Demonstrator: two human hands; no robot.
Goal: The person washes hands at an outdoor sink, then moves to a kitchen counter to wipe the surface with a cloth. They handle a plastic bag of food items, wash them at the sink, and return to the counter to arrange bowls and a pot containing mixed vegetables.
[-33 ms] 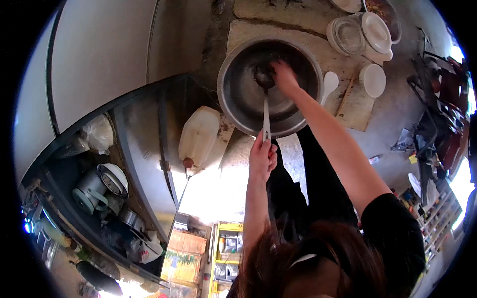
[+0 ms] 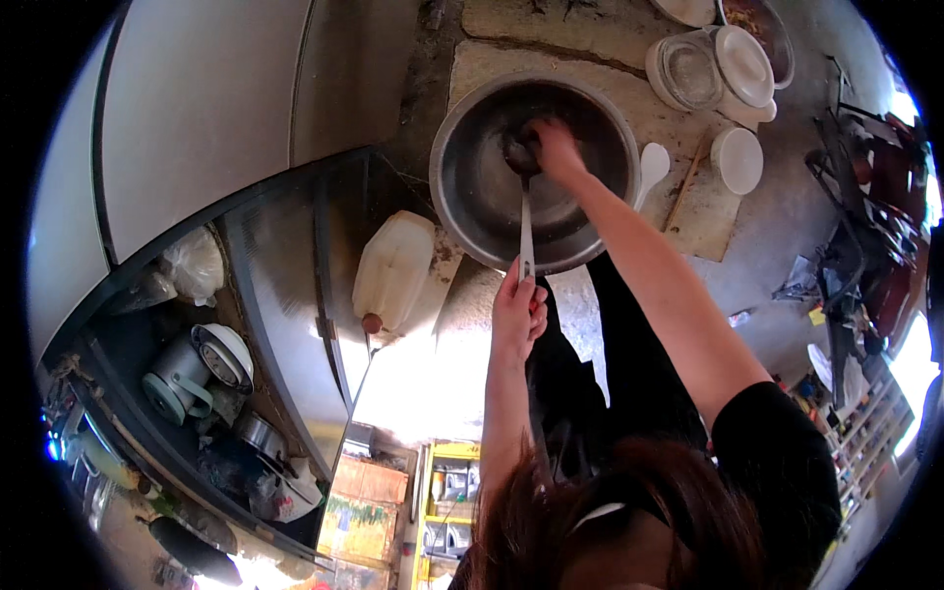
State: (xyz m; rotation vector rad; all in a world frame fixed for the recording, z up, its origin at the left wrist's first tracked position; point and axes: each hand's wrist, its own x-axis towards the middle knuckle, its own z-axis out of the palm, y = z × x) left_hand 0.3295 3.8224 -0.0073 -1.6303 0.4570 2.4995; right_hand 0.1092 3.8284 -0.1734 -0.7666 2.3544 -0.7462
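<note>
A wide metal basin (image 2: pixel 462 221) stands in front of me, with a ladle (image 2: pixel 526 221) reaching into it. My left hand (image 2: pixel 517 310) is closed around the end of the ladle's long handle at the near rim. The ladle's round, dark bowl is low inside the basin. Beside that bowl is my right hand (image 2: pixel 557 152), fingers bent and drawn together at its right edge. Blur and shadow hide what those fingertips hold, if anything. Against the basin's right side rests a white rice paddle (image 2: pixel 653 165).
Stone slabs (image 2: pixel 610 74) lie under the basin. To the right are a glass jar (image 2: pixel 688 77), a white lid (image 2: pixel 744 65), a white bowl (image 2: pixel 737 160) and a thin wooden stick (image 2: pixel 685 187). A pale plastic jug (image 2: pixel 393 270) is at left, near a cabinet holding a kettle (image 2: pixel 177 379).
My right hand has shifted slightly left, closer over the ladle's bowl. The left hand and the basin are where they were.
</note>
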